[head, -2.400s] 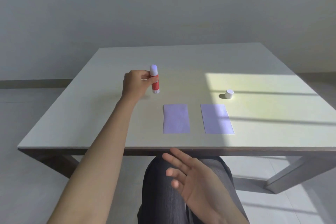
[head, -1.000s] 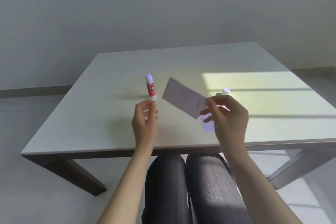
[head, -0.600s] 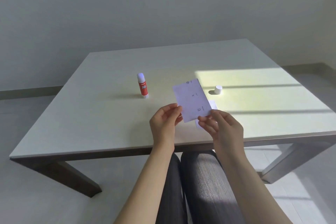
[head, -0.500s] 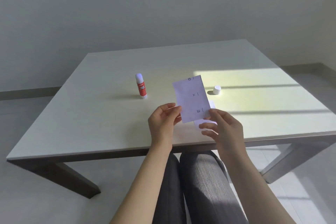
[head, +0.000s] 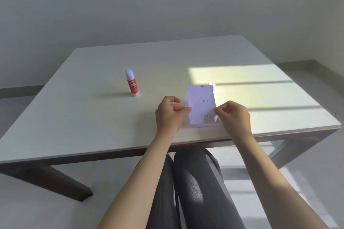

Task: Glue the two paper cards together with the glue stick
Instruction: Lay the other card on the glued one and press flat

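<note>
Since half a second ago, we have brought the upper card lower and closer to the table. Our left hand pinches its edge at 9 o'clock and our right hand pinches the edge at 3 o'clock. Under it lies the second card, only a strip showing. We should match the near corners first, then lay the sheet flat and press outward. Farther, at 10 o'clock, the glue stick stands uncapped; its cap peeks out behind the card at 12 o'clock.
</note>
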Demonstrator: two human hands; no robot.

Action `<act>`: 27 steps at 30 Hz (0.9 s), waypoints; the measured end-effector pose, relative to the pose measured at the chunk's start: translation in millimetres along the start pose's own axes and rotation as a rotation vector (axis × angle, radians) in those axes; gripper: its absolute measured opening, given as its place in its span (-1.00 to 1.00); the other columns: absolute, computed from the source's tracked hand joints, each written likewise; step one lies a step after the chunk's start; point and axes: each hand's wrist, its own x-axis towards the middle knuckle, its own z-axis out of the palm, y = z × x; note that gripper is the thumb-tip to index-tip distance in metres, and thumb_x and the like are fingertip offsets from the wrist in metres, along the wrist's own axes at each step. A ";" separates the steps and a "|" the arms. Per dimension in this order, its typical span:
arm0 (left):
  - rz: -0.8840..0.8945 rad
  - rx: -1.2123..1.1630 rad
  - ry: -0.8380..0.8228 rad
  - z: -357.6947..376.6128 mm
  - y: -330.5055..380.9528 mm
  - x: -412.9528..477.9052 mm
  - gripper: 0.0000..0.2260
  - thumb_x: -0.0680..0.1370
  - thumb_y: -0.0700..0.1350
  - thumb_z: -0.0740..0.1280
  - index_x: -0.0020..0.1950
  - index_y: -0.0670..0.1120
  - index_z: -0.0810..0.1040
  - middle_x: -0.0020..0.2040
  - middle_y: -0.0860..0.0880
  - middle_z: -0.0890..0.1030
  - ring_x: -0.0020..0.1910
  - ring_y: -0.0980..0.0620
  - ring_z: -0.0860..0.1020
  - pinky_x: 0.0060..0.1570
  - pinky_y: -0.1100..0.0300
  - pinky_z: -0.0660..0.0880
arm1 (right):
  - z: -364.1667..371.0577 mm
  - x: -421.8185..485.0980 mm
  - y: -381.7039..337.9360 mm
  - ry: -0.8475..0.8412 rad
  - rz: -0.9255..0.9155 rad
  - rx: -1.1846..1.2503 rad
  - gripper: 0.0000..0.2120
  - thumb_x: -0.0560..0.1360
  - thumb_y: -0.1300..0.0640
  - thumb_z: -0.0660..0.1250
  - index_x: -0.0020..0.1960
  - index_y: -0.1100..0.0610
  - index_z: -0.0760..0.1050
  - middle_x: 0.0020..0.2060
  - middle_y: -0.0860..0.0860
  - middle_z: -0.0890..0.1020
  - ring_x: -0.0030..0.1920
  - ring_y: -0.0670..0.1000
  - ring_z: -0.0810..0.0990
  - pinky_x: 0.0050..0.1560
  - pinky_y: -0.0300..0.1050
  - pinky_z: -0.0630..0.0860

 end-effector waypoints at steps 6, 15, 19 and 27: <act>0.044 0.087 0.027 3.1 -11.0 0.3 -0.71 0.35 -0.18 0.48 -0.15 0.01 0.37 -0.34 0.09 0.61 -0.23 0.06 0.54 -0.24 0.28 0.38 | 4.4 0.8 7.1 -0.010 -0.089 -0.102 -0.90 0.36 0.23 0.36 -0.31 0.24 0.53 -0.46 -0.06 0.51 -0.40 -0.05 0.43 -0.35 -0.22 0.34; 0.065 0.185 0.024 3.6 -14.4 3.0 -0.70 0.36 -0.17 0.48 -0.05 -0.06 0.39 -0.37 0.15 0.58 -0.31 0.26 0.51 -0.39 0.53 0.34 | 8.5 -0.1 7.8 0.008 -0.127 -0.153 -0.91 0.35 0.26 0.34 -0.31 0.26 0.53 -0.46 -0.02 0.51 -0.37 0.04 0.44 -0.36 -0.17 0.33; 0.083 0.249 0.052 4.5 -15.5 4.0 -0.74 0.36 -0.18 0.48 -0.04 -0.22 0.52 -0.37 0.24 0.49 -0.31 0.28 0.48 -0.34 0.54 0.34 | 12.0 0.8 9.9 0.012 -0.131 -0.176 -0.90 0.36 0.26 0.34 -0.30 0.29 0.54 -0.36 0.09 0.63 -0.27 0.13 0.53 -0.26 -0.09 0.41; 0.184 0.348 0.076 9.9 -15.4 -4.4 -0.69 0.36 -0.22 0.43 -0.07 -0.08 0.32 -0.34 0.08 0.55 -0.18 -0.10 0.59 -0.02 0.05 0.48 | 20.2 2.1 14.7 0.040 -0.180 -0.274 -0.81 0.36 0.33 0.29 -0.39 0.17 0.38 -0.42 0.05 0.50 -0.26 0.18 0.44 -0.29 -0.11 0.28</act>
